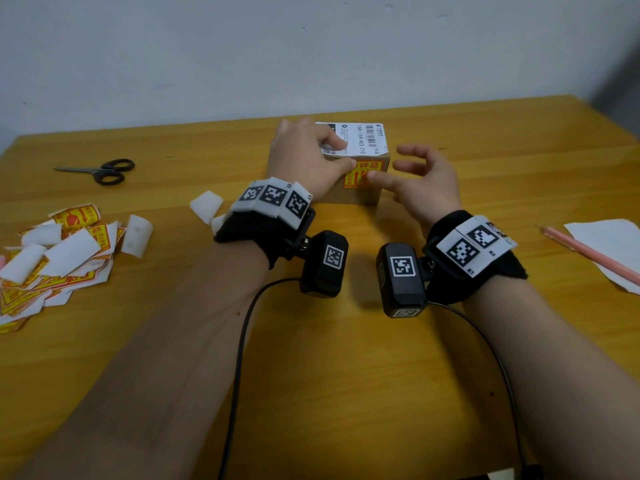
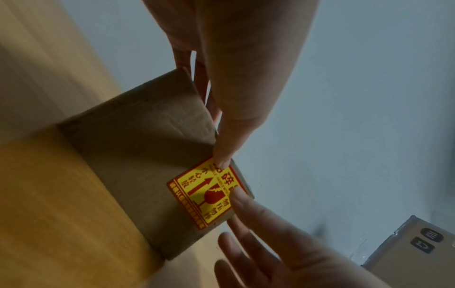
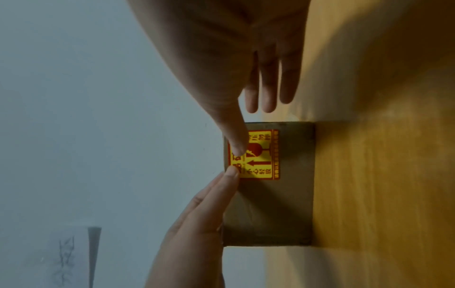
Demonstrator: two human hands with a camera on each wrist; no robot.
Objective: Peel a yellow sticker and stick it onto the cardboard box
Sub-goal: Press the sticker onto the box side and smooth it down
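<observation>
A small cardboard box [image 1: 362,196] stands on the wooden table, with a yellow and red sticker [image 1: 371,167] on its near face, close to the top right corner. My left hand [image 1: 332,154] lies over the box top, and its thumb [image 2: 221,155] presses the sticker's [image 2: 209,191] upper left corner. My right hand [image 1: 391,173] is to the right of the box; its thumb [image 3: 236,144] presses the sticker [image 3: 261,167] near the middle, and its other fingers are spread and hold nothing.
A white shipping label [image 1: 363,138] covers the box top. Scissors [image 1: 100,171] and a pile of stickers and white backing papers [image 1: 52,261] lie at the left, with loose backings [image 1: 206,206] by my left wrist. A pencil [image 1: 585,252] rests on paper [image 1: 609,237] at the right.
</observation>
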